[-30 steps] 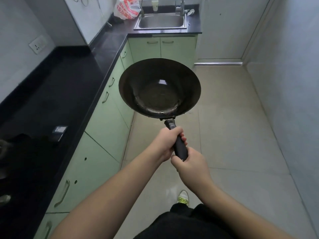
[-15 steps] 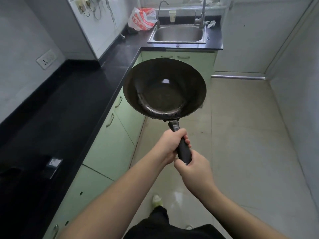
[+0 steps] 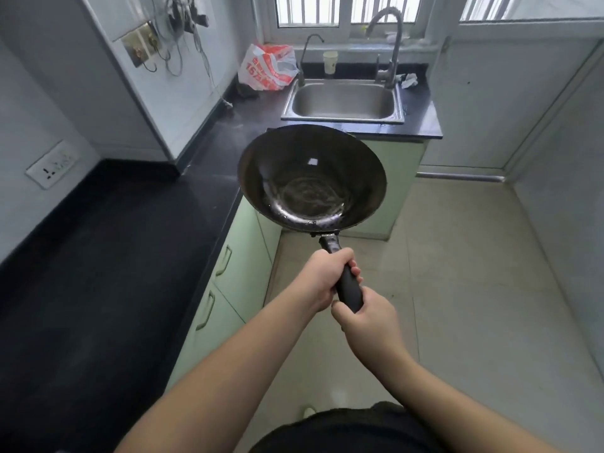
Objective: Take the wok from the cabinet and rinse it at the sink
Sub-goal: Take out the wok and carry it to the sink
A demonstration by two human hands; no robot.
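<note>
A dark round wok [image 3: 310, 178] with a black handle hangs in the air in front of me, open side up, above the floor beside the green cabinets. My left hand [image 3: 323, 277] grips the handle nearer the bowl. My right hand [image 3: 369, 322] grips the handle's end. The steel sink [image 3: 343, 101] lies ahead in the black counter, just beyond the wok's far rim. Its tall curved tap [image 3: 390, 47] stands at the back right, and a thinner tap [image 3: 305, 57] at the back left.
A black counter [image 3: 114, 256] runs along the left above green cabinet doors [image 3: 235, 276]. A red and white plastic bag [image 3: 268, 68], a paper cup [image 3: 330, 62] and a crumpled paper [image 3: 409, 80] sit by the sink. Tiled floor [image 3: 474, 273] stretches to the right.
I have walked toward the sink with the wok held out in both hands. The sink and window now look closer and larger. Both grips stay the same.
</note>
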